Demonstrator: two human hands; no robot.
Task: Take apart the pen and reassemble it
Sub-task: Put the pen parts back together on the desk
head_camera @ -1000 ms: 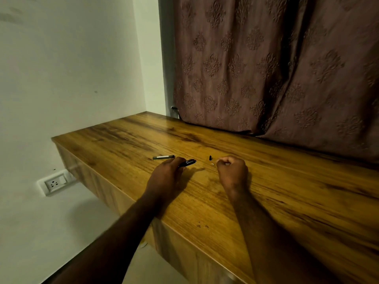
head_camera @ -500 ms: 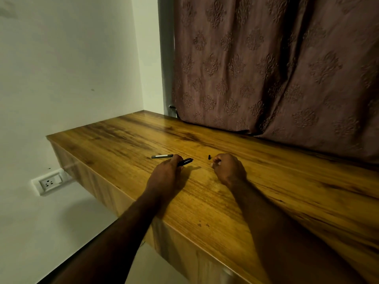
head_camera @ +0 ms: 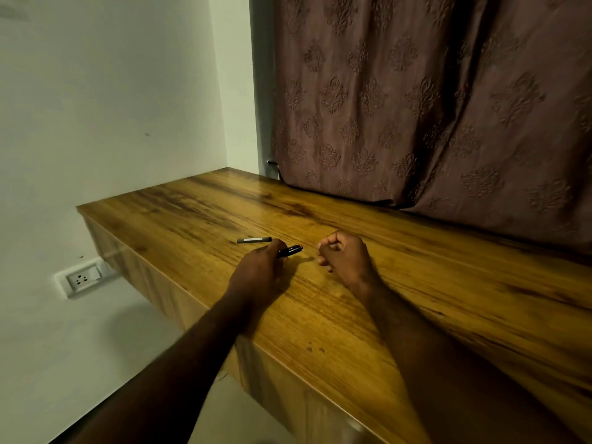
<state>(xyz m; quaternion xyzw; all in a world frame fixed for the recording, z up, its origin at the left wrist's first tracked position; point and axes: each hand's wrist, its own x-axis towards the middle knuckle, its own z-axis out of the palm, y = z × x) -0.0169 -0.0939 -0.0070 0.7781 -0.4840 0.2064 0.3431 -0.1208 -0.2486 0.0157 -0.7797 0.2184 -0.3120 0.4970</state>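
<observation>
My left hand rests on the wooden table and grips a black pen barrel, whose end sticks out to the right of my fingers. A grey pen part lies loose on the table just beyond that hand. To the right, my right hand is raised slightly off the wood. Its fingers are curled tight against the thumb, over the spot where a small black pen piece lay. That piece is hidden inside the fingers.
The table's left end and front edge drop off close to my left arm. A patterned brown curtain hangs along the back. A white wall socket sits low on the wall at the left.
My right hand moved forward and left over the small black piece, which no longer shows on the table. My left hand kept its grip on the barrel.
</observation>
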